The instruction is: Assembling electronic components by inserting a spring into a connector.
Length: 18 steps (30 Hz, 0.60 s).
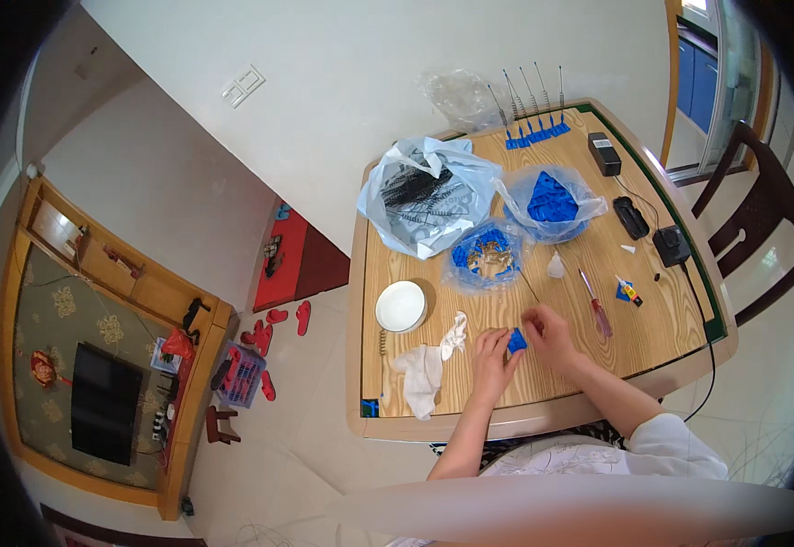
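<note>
My wooden table [670, 351] carries everything. Along its far edge a row of blue-handled wire brushes [534, 128] stands upright. Near the far left corner sits a pale plastic bag of dark wire parts [426, 202], with two clear bags of blue pieces [552, 201] [488, 255] beside it toward the middle. A white bowl [401, 305] and a crumpled white cloth [424, 369] lie by the left edge. A red-handled screwdriver [596, 305] and black boxes [634, 217] lie toward the right edge.

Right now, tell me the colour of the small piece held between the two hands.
Blue. The piece shows best in the head view, between the left hand and right hand.
</note>
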Each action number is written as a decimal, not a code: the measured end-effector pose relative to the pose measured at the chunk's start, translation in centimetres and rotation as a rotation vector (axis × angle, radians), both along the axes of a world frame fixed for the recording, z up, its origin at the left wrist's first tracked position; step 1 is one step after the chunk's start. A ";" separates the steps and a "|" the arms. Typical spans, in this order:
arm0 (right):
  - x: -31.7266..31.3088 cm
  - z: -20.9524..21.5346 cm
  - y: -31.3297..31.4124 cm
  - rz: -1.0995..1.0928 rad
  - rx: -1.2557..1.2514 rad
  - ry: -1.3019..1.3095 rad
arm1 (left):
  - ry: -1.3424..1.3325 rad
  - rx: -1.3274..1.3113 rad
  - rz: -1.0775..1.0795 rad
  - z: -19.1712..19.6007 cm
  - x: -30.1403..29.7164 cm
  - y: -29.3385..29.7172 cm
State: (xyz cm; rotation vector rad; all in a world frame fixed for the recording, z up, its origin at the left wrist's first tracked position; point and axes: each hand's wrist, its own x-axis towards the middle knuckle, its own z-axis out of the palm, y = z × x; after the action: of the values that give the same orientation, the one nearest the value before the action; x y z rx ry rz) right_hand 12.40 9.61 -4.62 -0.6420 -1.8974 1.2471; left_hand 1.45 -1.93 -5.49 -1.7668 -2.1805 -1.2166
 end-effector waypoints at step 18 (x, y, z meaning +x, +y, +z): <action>0.1 -2.5 -0.9 0.157 -0.170 0.079 | -0.916 0.247 -0.056 -3.7 -0.2 -1.5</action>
State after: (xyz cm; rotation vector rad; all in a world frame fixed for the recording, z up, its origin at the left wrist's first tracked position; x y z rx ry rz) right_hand 12.47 8.67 -7.10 -0.5300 -1.8175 1.5237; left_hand 1.28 -3.38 -9.19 -1.2939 -2.1634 -2.5478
